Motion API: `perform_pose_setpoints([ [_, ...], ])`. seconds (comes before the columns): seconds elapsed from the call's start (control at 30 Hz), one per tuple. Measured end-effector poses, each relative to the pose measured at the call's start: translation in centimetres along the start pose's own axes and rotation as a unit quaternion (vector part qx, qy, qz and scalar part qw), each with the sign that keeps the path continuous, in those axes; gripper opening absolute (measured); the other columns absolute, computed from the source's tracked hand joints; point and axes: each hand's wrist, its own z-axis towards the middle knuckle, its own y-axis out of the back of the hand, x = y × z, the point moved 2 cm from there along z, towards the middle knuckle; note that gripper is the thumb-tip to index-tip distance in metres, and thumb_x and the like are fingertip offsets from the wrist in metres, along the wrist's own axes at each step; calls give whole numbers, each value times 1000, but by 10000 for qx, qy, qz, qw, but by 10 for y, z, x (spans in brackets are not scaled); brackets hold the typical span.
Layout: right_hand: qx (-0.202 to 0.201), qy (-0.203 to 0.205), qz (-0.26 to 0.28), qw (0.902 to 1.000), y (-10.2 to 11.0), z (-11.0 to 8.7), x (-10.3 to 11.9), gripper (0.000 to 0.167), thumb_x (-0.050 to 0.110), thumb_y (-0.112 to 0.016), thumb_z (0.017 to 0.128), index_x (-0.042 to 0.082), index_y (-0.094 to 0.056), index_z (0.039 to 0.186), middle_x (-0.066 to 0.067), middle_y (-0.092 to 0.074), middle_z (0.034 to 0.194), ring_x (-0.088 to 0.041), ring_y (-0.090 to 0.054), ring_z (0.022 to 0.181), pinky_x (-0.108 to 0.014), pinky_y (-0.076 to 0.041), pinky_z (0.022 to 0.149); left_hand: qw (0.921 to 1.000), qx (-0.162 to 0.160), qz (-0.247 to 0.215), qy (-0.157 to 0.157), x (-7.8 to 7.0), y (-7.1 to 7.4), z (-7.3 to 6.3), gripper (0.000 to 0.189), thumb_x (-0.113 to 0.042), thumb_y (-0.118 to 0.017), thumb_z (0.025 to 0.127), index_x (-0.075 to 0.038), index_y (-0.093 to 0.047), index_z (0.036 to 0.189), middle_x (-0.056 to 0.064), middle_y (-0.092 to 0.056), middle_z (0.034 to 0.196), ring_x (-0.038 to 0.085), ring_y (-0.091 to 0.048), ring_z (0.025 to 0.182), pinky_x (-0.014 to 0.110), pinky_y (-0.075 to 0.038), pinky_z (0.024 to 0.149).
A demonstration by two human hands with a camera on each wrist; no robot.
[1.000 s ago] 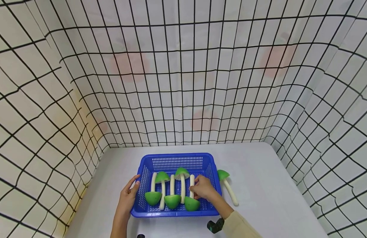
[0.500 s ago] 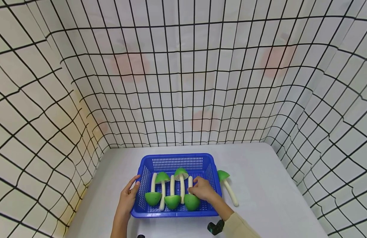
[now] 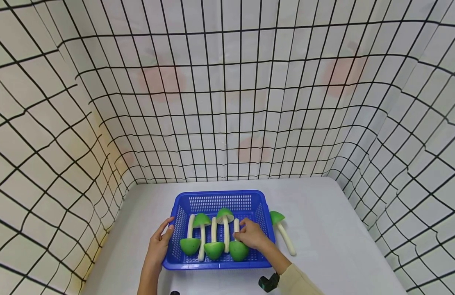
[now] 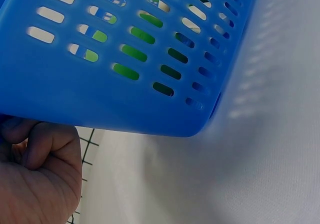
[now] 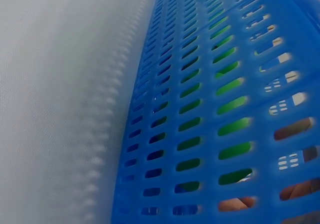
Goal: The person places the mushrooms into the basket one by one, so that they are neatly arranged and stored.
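Observation:
A blue plastic basket (image 3: 216, 265) with slotted walls holds several green-capped mushrooms with long white stems, laid side by side with caps alternating between near and far ends. My left hand (image 3: 158, 246) grips the basket's left rim; in the left wrist view its fingers (image 4: 52, 144) curl at the rim. Inside the basket, my right hand (image 3: 251, 234) pinches the stem of the rightmost mushroom (image 3: 238, 251), whose cap points toward me. The basket wall (image 5: 200, 99) mostly hides this hand in the right wrist view.
Another green-capped mushroom (image 3: 284, 235) lies on the white table (image 3: 323, 229), just right of the basket. White walls with black netting (image 3: 227, 123) enclose the table at the back and sides. A black device (image 3: 269, 282) sits by the right wrist.
The rightmost mushroom has turned slightly under my right hand: its stem end shifted a little left, and more of its rounded cap shows. My left hand has stayed on the rim.

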Motion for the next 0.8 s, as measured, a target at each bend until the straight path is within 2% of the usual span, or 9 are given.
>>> perform_pose_setpoints([
  [0.17, -141, 65, -199, 9997, 3, -2, 0, 54, 28, -77, 89, -2, -57, 130, -24, -67, 122, -38, -66, 109, -52, -57, 85, 10000, 14, 10, 8, 2, 0, 1, 56, -52, -50, 106, -28, -46, 156, 27, -61, 140, 26, -69, 105, 41, -60, 85],
  [0.37, -277, 334, -199, 9989, 8, -7, 5, 51, 22, -77, 90, -3, -57, 130, -23, -66, 122, -36, -67, 107, -51, -57, 88, 10000, -1, 35, 13, 1, 0, 2, 56, -52, -51, 105, -28, -46, 155, 28, -60, 140, 26, -69, 105, 41, -60, 84],
  [0.53, -283, 555, -163, 9979, 12, -12, 9, 50, 16, -75, 92, -3, -55, 134, -22, -65, 126, -38, -65, 114, -53, -55, 94, 9999, -38, 131, 17, 0, 1, 2, 57, -54, -51, 105, -28, -46, 155, 27, -59, 141, 29, -69, 106, 44, -60, 87],
  [0.7, -280, 787, -155, 9964, 22, -19, 17, 49, 16, -73, 94, -2, -55, 136, -20, -65, 126, -38, -65, 114, -52, -56, 94, 9997, -78, 192, 104, 2, 0, 3, 56, -52, -51, 105, -29, -46, 156, 25, -50, 153, 39, -64, 120, 54, -55, 98],
  [0.8, -353, 954, -117, 9947, 29, -22, 18, 46, 14, -72, 95, -1, -56, 135, -17, -67, 123, -35, -66, 111, -49, -57, 92, 9997, -59, 190, 136, 2, -1, 4, 55, -51, -52, 105, -30, -46, 156, 25, -48, 155, 41, -62, 124, 58, -52, 102],
])
